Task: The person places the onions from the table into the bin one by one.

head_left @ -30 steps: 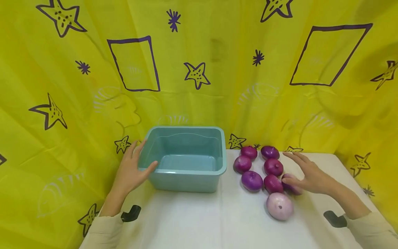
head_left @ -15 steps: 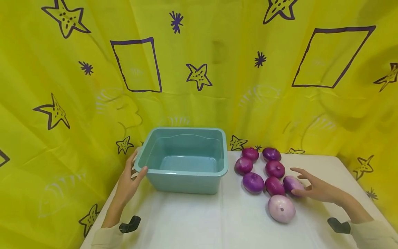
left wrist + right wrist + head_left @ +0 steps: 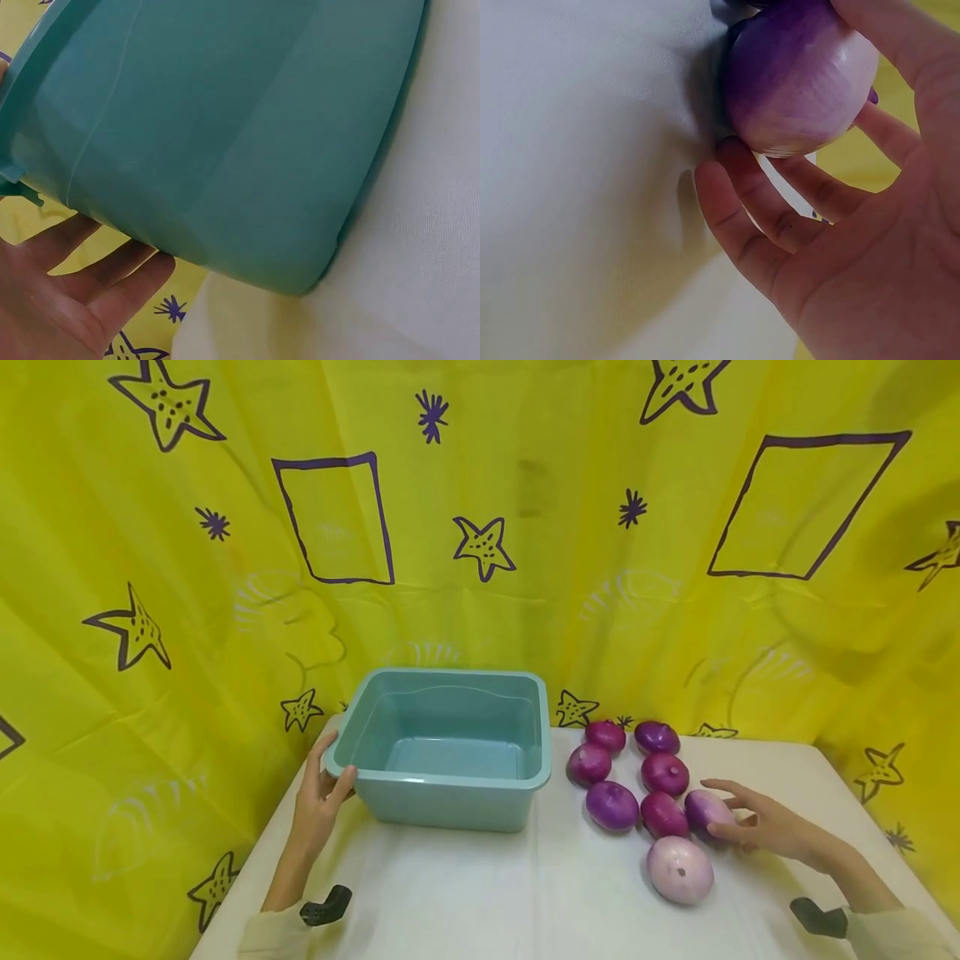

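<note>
A teal plastic basin (image 3: 442,806) stands on the white table. My left hand (image 3: 317,806) holds its near left corner, the thumb at the rim and the other fingers along the outer wall. In the left wrist view, straight-looking fingers (image 3: 131,289) lie against that wall below the rim. On the right, my right hand (image 3: 768,822) grips a pale purple onion (image 3: 705,810) that rests on the table. The right wrist view has the thumb on one side of this onion (image 3: 802,82) and fingertips around the other; the ring of contact is partly hidden.
Several red onions are grouped right of the basin, among them a dark one (image 3: 657,738) at the back and a purple one (image 3: 612,806) near it. A whitish onion (image 3: 680,870) lies closest to me. A yellow patterned curtain (image 3: 480,610) hangs behind the table (image 3: 450,893).
My left hand has come down from above the basin's left side to its near corner. My right hand has moved back and lowered around the pale purple onion. The basin stays put.
</note>
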`<act>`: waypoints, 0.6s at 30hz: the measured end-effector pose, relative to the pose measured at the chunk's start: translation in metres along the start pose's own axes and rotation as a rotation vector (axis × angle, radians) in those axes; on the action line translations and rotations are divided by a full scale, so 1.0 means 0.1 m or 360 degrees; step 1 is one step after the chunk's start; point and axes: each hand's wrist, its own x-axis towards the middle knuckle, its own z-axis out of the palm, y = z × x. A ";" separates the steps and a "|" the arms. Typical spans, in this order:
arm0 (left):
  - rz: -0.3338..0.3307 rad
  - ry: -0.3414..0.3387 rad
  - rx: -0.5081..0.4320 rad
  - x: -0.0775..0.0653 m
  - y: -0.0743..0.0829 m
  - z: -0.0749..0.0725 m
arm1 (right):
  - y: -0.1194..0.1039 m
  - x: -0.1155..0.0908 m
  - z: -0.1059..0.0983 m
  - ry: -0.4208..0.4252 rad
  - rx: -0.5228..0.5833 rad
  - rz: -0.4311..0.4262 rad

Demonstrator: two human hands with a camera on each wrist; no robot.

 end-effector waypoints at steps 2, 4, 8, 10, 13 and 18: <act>-0.0008 0.0000 -0.0008 -0.01 -0.01 -0.01 | 0.01 0.00 0.00 0.0005 -0.0018 0.0014; -0.0017 -0.0004 -0.0010 -0.01 -0.01 -0.02 | 0.01 0.00 0.01 0.0015 -0.0041 0.0017; -0.0029 -0.0005 -0.0019 -0.01 -0.02 -0.03 | 0.00 0.00 0.01 0.0026 -0.0062 -0.0021; -0.0031 0.0006 -0.0031 -0.01 -0.03 -0.03 | -0.01 0.00 0.01 0.0036 -0.0085 -0.0008; -0.0036 0.0012 -0.0043 -0.01 -0.04 -0.02 | -0.01 0.01 0.00 0.0038 -0.0100 -0.0007; -0.0054 0.0015 0.0026 -0.02 -0.09 -0.01 | 0.00 0.02 0.00 0.0018 -0.0093 -0.0018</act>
